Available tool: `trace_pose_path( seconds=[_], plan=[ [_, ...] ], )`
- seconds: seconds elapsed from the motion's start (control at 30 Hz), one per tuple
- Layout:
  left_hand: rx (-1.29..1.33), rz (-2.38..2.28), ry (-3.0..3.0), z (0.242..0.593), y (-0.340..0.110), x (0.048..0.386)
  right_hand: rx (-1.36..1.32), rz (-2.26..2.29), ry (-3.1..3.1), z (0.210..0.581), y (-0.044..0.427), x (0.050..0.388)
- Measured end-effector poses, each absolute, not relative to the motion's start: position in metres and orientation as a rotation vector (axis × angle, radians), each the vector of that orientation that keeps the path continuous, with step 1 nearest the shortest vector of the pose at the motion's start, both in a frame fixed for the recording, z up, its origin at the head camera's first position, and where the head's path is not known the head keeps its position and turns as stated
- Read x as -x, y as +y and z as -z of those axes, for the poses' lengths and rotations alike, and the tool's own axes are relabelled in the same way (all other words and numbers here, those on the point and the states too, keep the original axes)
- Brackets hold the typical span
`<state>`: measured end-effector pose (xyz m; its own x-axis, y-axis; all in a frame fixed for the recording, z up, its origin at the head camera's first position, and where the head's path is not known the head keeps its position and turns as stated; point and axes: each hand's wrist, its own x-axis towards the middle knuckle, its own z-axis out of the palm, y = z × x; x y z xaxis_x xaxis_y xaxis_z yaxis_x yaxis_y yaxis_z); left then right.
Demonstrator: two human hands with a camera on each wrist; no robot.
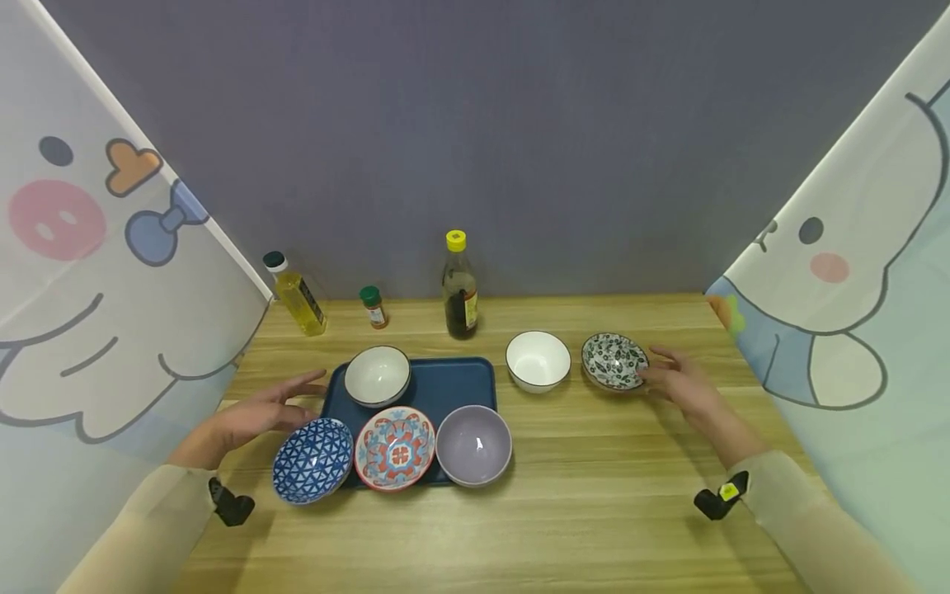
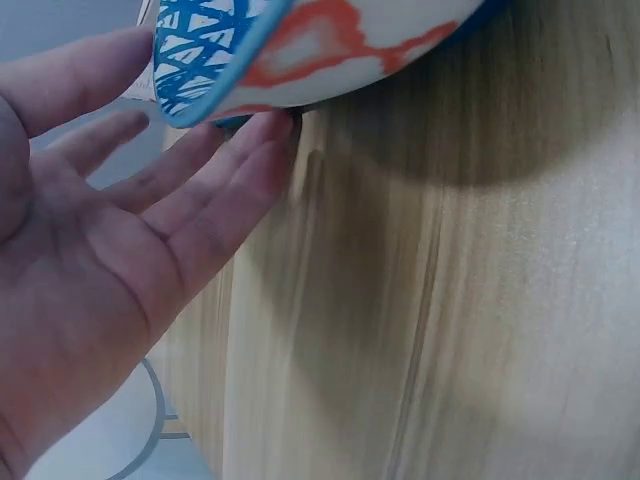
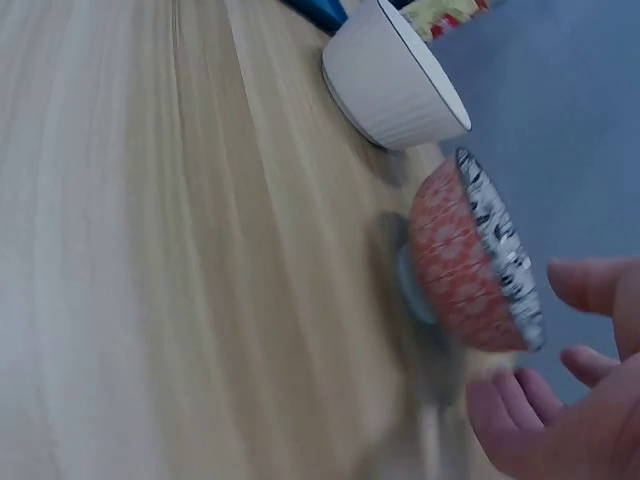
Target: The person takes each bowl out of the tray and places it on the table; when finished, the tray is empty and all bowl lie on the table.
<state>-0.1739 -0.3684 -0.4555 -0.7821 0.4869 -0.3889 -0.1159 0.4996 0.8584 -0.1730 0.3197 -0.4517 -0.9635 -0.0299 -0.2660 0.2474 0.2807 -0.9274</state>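
Observation:
At the left, my left hand (image 1: 256,412) is beside a blue-and-white patterned bowl (image 1: 312,461), its fingers extended. In the left wrist view the fingers reach the rim of this bowl (image 2: 215,50); whether they touch it I cannot tell. The bowl overhangs the left front corner of a dark blue tray (image 1: 453,384). On the right, my right hand (image 1: 681,381) is spread at the right side of a floral bowl (image 1: 613,361), black and white inside. Seen from the right wrist, that bowl's red outside (image 3: 460,260) shows, with a gap between it and the loosely bent fingers.
A cream bowl (image 1: 378,376), a red-and-blue patterned bowl (image 1: 395,450) and a mauve bowl (image 1: 474,446) sit on the tray. To its right stands a white bowl (image 1: 538,360). Along the back are an oil bottle (image 1: 298,299), a spice jar (image 1: 374,308) and a dark sauce bottle (image 1: 460,297).

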Motion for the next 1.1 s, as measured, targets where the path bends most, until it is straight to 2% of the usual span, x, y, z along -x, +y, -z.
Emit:
trace_pose_path(
  seconds=[0.2,0.43,0.83,1.1],
  plan=[
    [-0.209,-1.32,2.178,0.466,-0.371,0.18,-0.101,1.571,2.721,0.413,0.298,0.185],
    [-0.152,-1.275,2.278,0.475,-0.369,0.182,0.102,1.596,2.704,0.386,0.233,0.206],
    [-0.064,-1.254,2.294,0.483,-0.363,0.184,0.337,1.697,2.296,0.407,0.104,0.22],
    [-0.046,-1.264,2.348,0.485,-0.357,0.187,0.421,1.574,2.226,0.424,0.044,0.228]
  ],
)
